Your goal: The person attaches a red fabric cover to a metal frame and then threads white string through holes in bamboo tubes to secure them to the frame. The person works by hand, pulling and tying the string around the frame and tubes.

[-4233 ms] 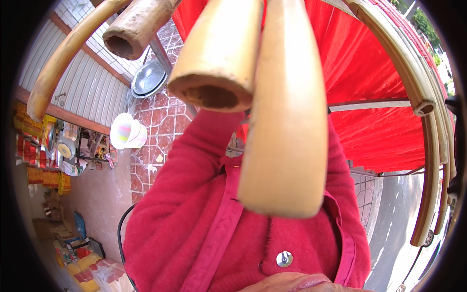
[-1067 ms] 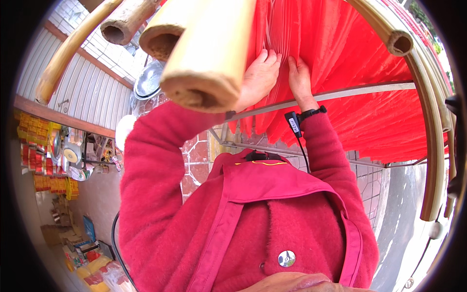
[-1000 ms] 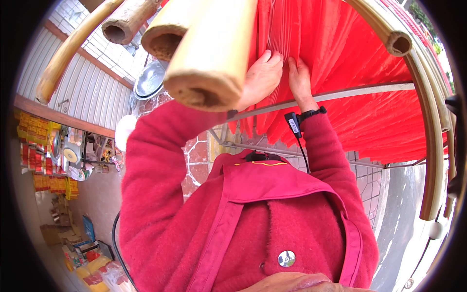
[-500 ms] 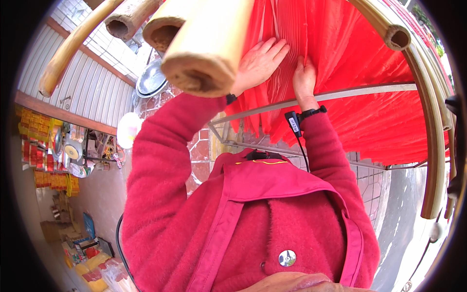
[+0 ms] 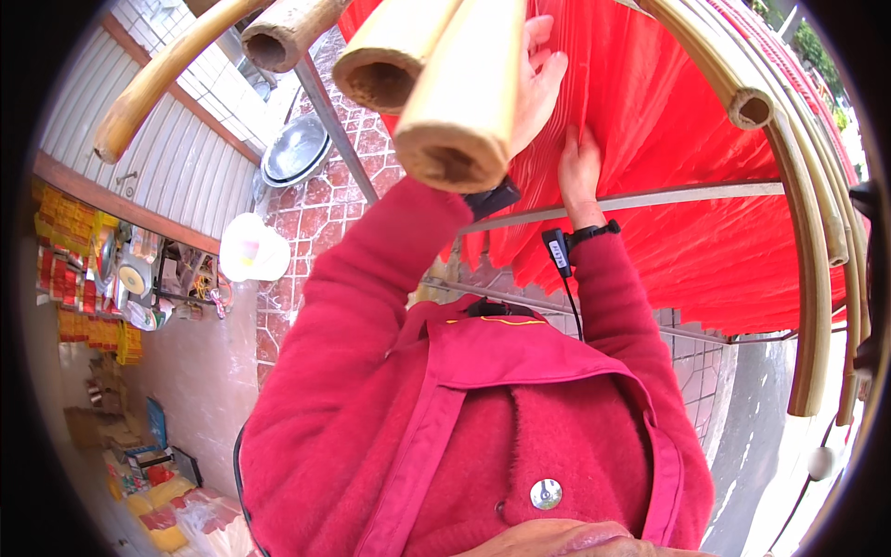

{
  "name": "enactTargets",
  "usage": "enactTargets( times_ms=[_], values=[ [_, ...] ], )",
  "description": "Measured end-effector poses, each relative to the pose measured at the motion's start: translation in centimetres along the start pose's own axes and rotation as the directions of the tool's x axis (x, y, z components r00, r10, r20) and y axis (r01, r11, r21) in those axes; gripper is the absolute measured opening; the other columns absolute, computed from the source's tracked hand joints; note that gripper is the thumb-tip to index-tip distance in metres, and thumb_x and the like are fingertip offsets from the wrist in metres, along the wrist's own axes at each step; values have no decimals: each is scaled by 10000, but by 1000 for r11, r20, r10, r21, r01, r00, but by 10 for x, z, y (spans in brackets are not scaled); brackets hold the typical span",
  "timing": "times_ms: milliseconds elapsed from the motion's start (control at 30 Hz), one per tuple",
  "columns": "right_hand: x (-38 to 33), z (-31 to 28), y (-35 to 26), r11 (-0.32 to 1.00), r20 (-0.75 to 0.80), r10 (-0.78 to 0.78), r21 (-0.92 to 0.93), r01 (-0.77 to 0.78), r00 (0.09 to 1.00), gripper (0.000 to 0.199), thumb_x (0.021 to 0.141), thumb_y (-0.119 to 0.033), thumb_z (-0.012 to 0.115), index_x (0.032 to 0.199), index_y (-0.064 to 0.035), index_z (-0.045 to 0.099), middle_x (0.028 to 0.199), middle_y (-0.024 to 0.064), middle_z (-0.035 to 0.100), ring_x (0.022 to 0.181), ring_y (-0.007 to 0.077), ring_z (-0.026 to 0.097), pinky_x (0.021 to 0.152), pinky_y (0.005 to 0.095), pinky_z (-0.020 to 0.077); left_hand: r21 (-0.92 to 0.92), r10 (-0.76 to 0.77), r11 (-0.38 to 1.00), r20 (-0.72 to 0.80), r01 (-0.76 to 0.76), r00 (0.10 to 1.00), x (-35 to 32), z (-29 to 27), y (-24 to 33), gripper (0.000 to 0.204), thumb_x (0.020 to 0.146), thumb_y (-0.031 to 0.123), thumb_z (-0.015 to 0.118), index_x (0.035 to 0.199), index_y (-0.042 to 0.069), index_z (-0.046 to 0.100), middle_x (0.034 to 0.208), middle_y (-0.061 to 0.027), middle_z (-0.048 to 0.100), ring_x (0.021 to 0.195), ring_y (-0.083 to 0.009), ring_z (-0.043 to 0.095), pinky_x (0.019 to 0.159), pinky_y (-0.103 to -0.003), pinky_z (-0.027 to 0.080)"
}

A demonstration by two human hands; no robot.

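Note:
Thin red sheets [image 5: 687,121] hang in close folds in front of me, their lower edges ragged. My left hand [image 5: 536,97] is up at the folds, partly covered by a pale bamboo pole [image 5: 469,102]. Its visible fingers are apart, with nothing seen in them. Lower and to the right, my right hand [image 5: 580,172] has its fingers closed on the edge of a fold of red sheet; its fingertips are partly hidden there. A metal bar [image 5: 687,193] of the rack runs across the sheets by my right wrist.
More bamboo poles, such as one at the upper left [image 5: 176,74] and one on the right [image 5: 806,278], jut toward me. A metal basin [image 5: 297,148] and a white bucket [image 5: 252,248] stand on the left. Red and yellow goods [image 5: 79,241] hang beyond.
My left hand has gone from lying flat on the folds to higher up, more behind the pole, with fingers bent. My right hand stays at its fold. The view has shifted, showing more tiled floor.

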State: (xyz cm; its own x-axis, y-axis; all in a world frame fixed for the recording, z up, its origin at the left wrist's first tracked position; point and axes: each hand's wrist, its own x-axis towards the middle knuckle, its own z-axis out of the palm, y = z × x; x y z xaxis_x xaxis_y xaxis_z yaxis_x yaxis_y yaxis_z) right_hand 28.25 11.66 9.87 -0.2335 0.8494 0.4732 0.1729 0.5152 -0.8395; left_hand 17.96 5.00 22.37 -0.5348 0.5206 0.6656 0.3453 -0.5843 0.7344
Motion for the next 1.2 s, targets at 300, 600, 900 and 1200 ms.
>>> enactTargets(
  times_ms=[300, 600, 900, 1200],
  values=[
    [-2, 0, -3, 999, 19, 37, 28, -37, 999, 294, 1054, -239, 486, 1141, -1, 635, 944, 277, 680, 925, 441, 678, 786, 455, 523, 232, 262, 937, 32, -262, 964, 48, 9, -38, 251, 960, 102, 624, 1197, 21, 610, 1127, -46, 680, 1077, -141, 623, 942, -312, 510],
    [-4, 0, -2, 998, 43, 18, 57, -20, 999, 279, 1056, -221, 494, 1129, 9, 633, 940, 267, 678, 898, 389, 689, 791, 433, 520, 15, -68, 998, 53, 67, 996, 56, 19, -22, 666, 1028, 305, 548, 1547, -20, 289, 1577, -212, 365, 1463, -307, 353, 1184, -363, 309],
    [-6, -1, -7, 998, 17, -23, 57, 22, 1000, 281, 1057, -220, 488, 1121, 8, 639, 945, 250, 694, 890, 379, 694, 783, 421, 525, 112, -41, 993, 111, 28, 993, 56, -9, -11, 596, 1041, 298, 516, 1518, 6, 309, 1524, -179, 371, 1414, -275, 345, 1170, -354, 282],
    [-4, -3, -5, 999, -62, 47, 13, -47, 997, 268, 1050, -208, 479, 1118, -5, 640, 940, 279, 680, 913, 429, 682, 767, 450, 523, 239, 272, 926, 118, -293, 955, 82, -32, -66, 511, 1024, 273, 545, 1443, 20, 399, 1401, -161, 463, 1296, -250, 438, 1102, -349, 357]
  ],
)
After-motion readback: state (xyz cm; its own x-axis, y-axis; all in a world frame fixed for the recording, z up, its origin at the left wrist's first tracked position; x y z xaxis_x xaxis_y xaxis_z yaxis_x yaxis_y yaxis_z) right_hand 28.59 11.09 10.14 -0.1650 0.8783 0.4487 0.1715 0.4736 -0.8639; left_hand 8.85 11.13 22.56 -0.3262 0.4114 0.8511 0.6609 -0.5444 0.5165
